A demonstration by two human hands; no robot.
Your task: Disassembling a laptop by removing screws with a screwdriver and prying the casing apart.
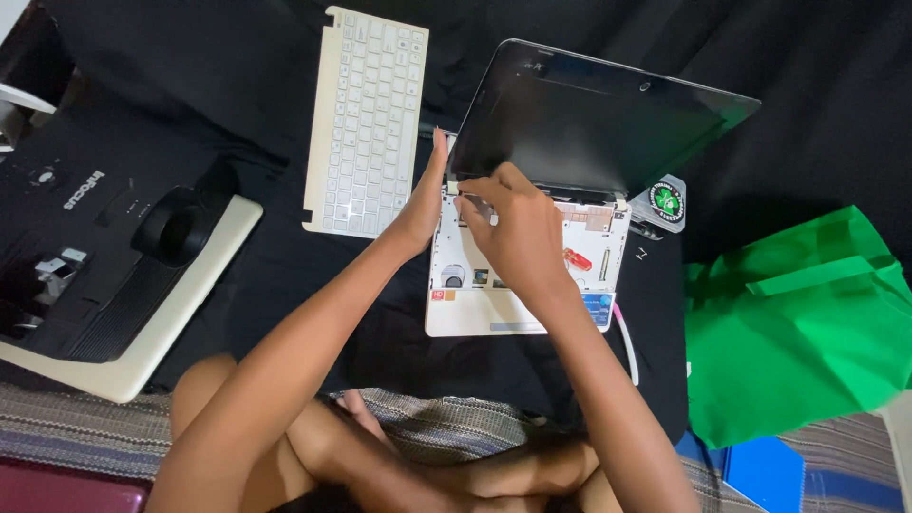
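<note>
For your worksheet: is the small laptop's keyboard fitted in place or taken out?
Taken out. The white keyboard lies on the black cloth, left of the laptop, whose base shows bare inner parts.

Count, head view: 1 white laptop (532, 256), lid up, keyboard bay exposed. 1 detached white keyboard (366, 119). 1 black projector (85, 256) on 1 white slab (166, 323). 1 green bag (798, 323). 1 round green-black sticker item (667, 202). 1 blue folder (765, 470). 1 pink-white cable (627, 337). 2 hands: left hand (423, 204), right hand (513, 233).
</note>
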